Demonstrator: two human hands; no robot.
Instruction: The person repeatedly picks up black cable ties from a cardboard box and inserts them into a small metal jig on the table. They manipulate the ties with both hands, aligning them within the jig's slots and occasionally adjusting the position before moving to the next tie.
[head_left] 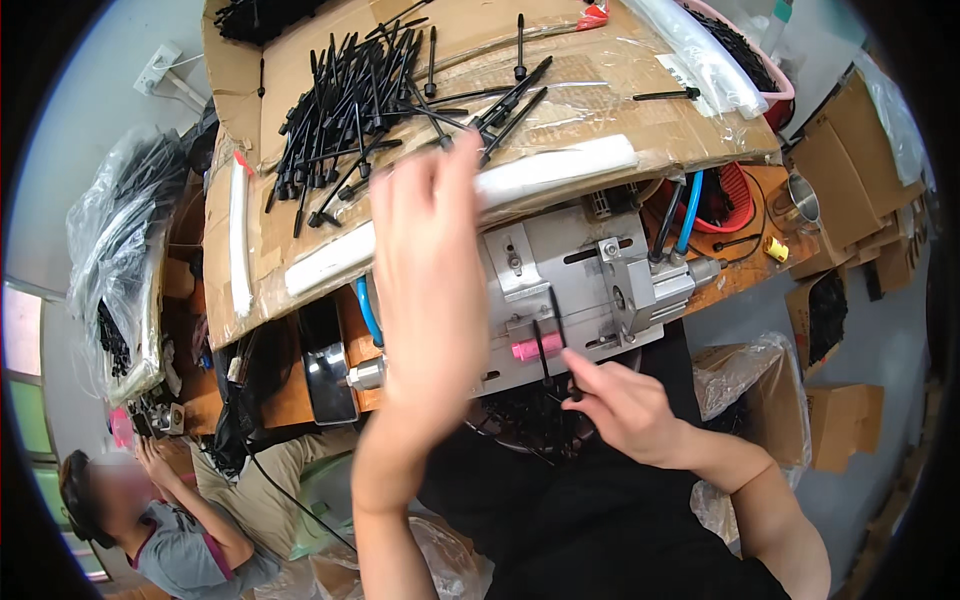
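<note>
The right hand (628,408) pinches at least one black rod (559,318) by the metal fixture (588,268); the blurred left hand's (430,250) grip is unclear. Many loose rods (350,115) lie on cardboard (605,105), suggesting much is left.

The left hand (430,280) is raised, motion-blurred, fingers (459,185) upward; the right hand (630,412), lower, curls into a pinch.
</note>
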